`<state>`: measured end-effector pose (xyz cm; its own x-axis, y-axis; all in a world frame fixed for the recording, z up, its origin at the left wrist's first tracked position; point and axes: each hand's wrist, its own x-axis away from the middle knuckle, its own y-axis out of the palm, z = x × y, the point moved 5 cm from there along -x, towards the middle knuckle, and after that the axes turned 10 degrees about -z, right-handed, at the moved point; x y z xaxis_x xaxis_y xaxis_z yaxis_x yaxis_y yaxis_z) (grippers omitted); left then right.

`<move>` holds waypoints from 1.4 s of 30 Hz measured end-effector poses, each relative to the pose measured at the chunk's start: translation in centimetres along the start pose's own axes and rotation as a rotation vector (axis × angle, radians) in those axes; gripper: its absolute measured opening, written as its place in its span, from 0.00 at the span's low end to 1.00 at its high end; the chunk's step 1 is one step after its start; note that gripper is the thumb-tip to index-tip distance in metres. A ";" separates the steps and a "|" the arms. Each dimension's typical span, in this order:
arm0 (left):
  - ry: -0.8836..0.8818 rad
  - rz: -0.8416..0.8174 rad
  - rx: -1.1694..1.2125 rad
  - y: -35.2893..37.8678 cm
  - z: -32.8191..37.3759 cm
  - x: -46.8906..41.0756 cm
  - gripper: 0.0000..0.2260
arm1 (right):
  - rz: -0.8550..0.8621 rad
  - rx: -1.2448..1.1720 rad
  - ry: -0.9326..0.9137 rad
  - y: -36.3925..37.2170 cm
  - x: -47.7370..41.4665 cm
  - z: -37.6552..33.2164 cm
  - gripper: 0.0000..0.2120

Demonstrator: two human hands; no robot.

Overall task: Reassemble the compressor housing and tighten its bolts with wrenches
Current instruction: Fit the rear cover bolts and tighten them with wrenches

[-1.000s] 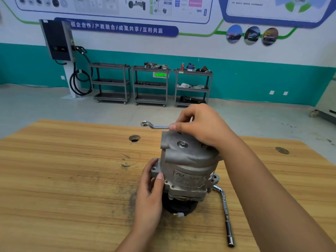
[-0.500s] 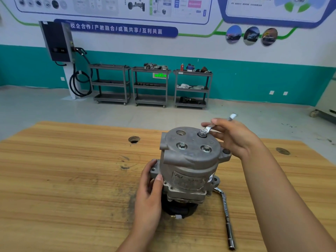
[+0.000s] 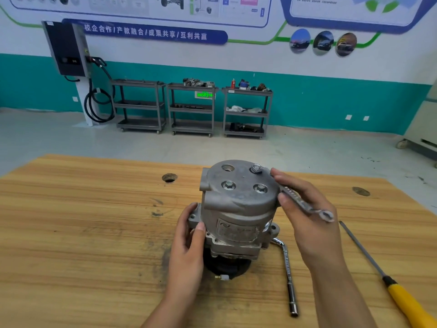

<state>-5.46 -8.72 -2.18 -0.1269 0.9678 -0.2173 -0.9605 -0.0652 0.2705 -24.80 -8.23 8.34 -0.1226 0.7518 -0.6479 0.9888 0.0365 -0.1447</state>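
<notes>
Standing upright near the middle of a wooden table (image 3: 82,221), a grey metal compressor housing (image 3: 238,209) rests on its black pulley end. Its round top cap faces up and shows three bolts (image 3: 228,185) and one open hole (image 3: 228,168) at the far left.

A ring wrench (image 3: 298,200) slants from the far right bolt down toward the viewer's right. Its far ring appears to sit over that bolt head, and its near ring hangs free in the air beside the housing. The person's right hand (image 3: 307,216) pinches the wrench shank between thumb and curled fingers, with the forefinger lying along it toward the cap.

The left hand (image 3: 189,237) grips the housing low on its left side. Its fingers are wrapped round the mounting flange and the thumb is pressed on the front.

An L-shaped socket wrench (image 3: 287,268) lies on the table just right of the housing base, its bent end touching or nearly touching it. Farther right lies a screwdriver (image 3: 378,271) with a yellow handle, well apart from the housing.

Beyond the table, three grey tool carts (image 3: 192,110) stand against a teal and white wall.
</notes>
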 end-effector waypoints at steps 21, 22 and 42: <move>-0.010 -0.053 -0.014 -0.1 0.2 0.0 0.19 | -0.444 0.694 0.217 5.0 -11.2 -0.9 0.13; -0.014 -0.048 -0.019 -0.2 0.1 0.0 0.19 | -0.412 0.692 0.244 4.6 -11.6 -0.3 0.13; -0.001 -0.060 -0.064 -0.2 -0.1 -0.3 0.15 | 0.136 -0.318 0.047 -1.2 -1.5 1.5 0.10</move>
<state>-5.22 -9.01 -2.28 -0.0683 0.9707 -0.2305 -0.9803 -0.0225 0.1960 -25.92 -10.39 8.39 0.0087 0.7933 -0.6088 0.9737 0.1318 0.1858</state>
